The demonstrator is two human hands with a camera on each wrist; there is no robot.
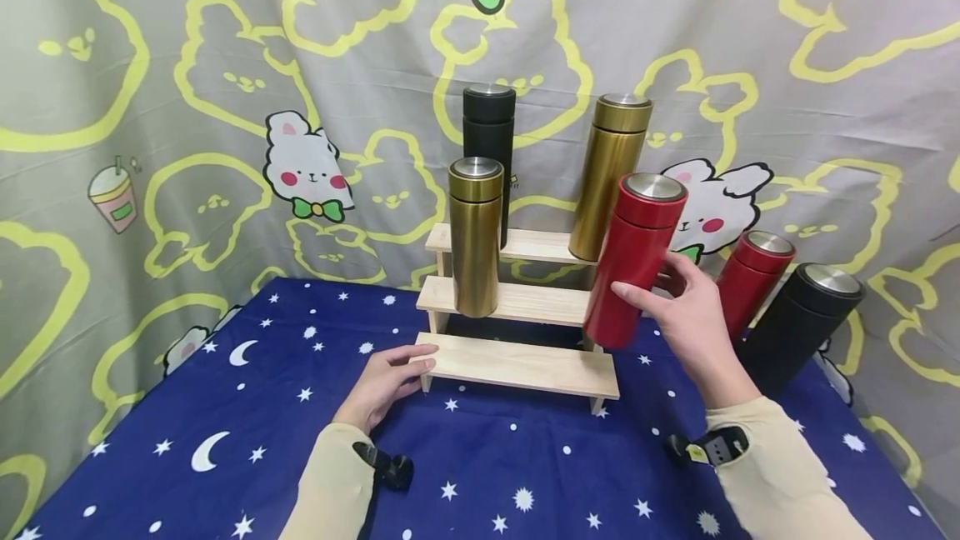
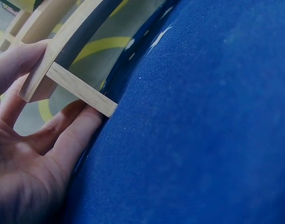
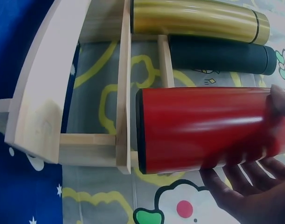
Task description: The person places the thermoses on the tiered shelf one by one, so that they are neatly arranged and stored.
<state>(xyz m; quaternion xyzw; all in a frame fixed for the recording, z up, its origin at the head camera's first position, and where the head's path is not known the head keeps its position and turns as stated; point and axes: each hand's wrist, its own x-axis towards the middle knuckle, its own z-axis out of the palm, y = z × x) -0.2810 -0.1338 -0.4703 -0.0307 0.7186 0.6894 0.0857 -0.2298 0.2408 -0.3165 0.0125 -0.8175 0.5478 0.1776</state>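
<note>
My right hand (image 1: 693, 315) holds a red thermos bottle (image 1: 636, 265) around its side, thumb across the front. The bottle is slightly tilted at the right end of a three-tier wooden stand (image 1: 517, 363). In the right wrist view, a small gap separates its dark base from the middle board. My left hand (image 1: 384, 382) grips the left end of the lowest board, with some fingers against the leg (image 2: 81, 88) below. On the middle tier stands a gold bottle (image 1: 476, 244). A black bottle (image 1: 489, 132) and another gold bottle (image 1: 611, 177) stand on the top tier.
At the right, another red bottle (image 1: 753, 277) and a black bottle (image 1: 804, 323) stand beside my right forearm. A blue cloth (image 1: 285, 390) with stars and moons covers the table. Behind the stand hangs a grey curtain (image 1: 405, 90) with cartoon figures.
</note>
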